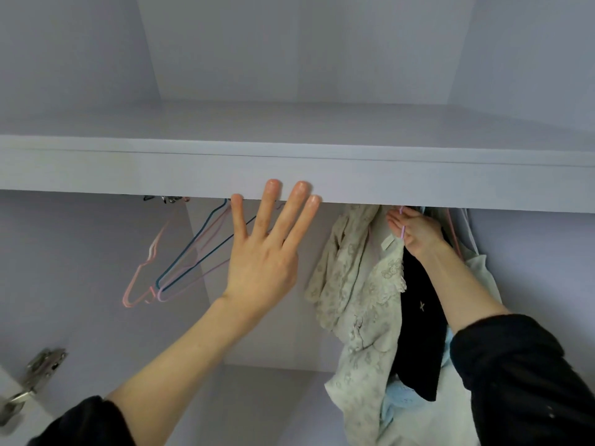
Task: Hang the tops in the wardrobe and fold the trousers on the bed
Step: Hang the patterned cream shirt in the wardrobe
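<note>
I look into a pale lilac wardrobe (96, 268). My right hand (415, 231) is raised under the shelf edge and pinches the purple hook of a hanger (402, 231) that carries a cream lace top (363, 304). A black top (421, 317) hangs right behind it, with white and light blue garments beside it. My left hand (267, 249) is lifted in front of the shelf, fingers straight and spread, holding nothing. The rail is hidden behind the shelf front.
Several bare wire hangers (180, 268), pink, blue and lilac, hang at the left under the shelf (322, 175). A metal door hinge (38, 371) sits at the lower left. The upper compartment above the shelf shows only bare walls.
</note>
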{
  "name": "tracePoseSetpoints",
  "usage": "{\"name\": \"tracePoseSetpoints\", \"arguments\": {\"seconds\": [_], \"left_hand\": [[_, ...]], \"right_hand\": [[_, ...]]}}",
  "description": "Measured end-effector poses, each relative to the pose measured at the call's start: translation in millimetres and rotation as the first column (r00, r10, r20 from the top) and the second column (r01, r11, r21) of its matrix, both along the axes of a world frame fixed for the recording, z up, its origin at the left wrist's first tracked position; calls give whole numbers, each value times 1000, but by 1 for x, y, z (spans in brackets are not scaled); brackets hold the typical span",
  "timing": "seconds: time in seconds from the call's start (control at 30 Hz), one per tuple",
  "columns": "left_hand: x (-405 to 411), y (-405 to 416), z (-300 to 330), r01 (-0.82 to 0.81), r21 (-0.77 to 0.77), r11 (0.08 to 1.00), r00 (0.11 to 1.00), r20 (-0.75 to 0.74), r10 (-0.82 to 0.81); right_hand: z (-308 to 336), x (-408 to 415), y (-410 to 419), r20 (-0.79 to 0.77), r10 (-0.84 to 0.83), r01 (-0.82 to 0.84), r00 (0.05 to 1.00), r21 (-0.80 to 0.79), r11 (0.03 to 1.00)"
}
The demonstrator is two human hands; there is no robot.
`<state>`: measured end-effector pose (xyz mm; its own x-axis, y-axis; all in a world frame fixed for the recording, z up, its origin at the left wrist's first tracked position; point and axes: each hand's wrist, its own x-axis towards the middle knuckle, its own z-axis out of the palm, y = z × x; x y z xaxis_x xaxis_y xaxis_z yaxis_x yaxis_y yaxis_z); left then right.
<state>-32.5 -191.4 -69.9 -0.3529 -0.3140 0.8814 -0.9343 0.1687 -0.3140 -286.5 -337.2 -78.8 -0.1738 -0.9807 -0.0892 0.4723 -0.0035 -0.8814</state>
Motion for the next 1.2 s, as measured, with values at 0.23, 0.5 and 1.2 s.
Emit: {"name": "tracePoseSetpoints", "arguments": {"seconds": [0.23,0.5,1.2], "left_hand": [[1,0,0,6,5,1000,1000,-7,-6],[-8,15,3,23,163,986,996,-84,-10],[-137,231,-103,731,645,-223,419,-682,-600]], "right_hand": [[1,-6,-5,-85,-224,232,971,96,968],[-11,-16,36,-398,-196,210,896,-8,978],[-66,-17,522,-734,-160,495,660,265,828]]}}
